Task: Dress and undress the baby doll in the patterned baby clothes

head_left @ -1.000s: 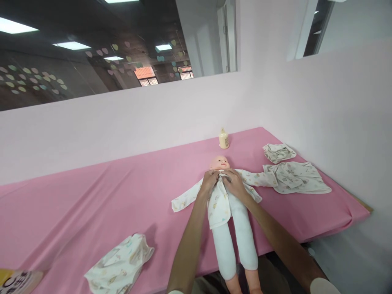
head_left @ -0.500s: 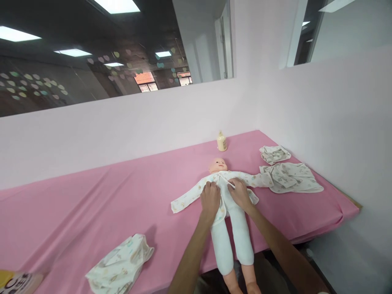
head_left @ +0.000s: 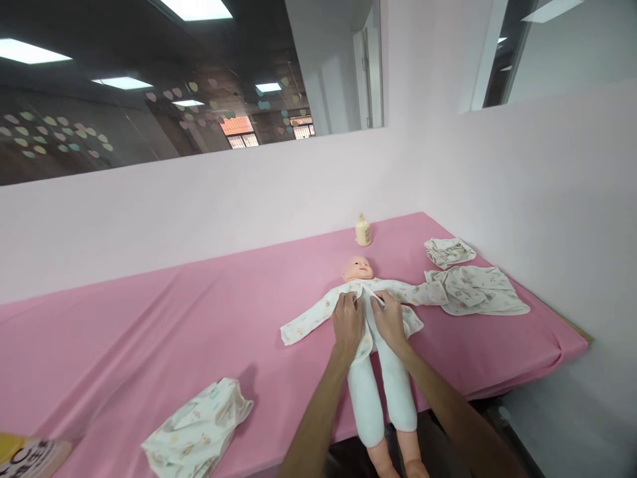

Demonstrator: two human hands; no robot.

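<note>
A baby doll (head_left: 359, 268) lies on its back on the pink-covered table, its head away from me and its feet at the near edge. White cloth covers its body and legs down to the shins. Over its arms and shoulders is a patterned baby shirt (head_left: 311, 320), spread with both sleeves out and the front parted. My left hand (head_left: 348, 322) is closed on the shirt's left front edge at the chest. Opposite it, my right hand (head_left: 388, 320) pinches the other front edge. The fingertips are partly hidden in the cloth.
A cream pump bottle (head_left: 363, 231) stands beyond the doll's head. Folded patterned cloth (head_left: 449, 252) and a spread patterned garment (head_left: 478, 290) lie at the right. Another crumpled patterned garment (head_left: 199, 428) is at the near left, with a yellow-capped bottle (head_left: 34, 457) in the corner.
My hands have come slightly closer together over the chest, the left moving a little right with its shirt edge. The whole view has shifted slightly.
</note>
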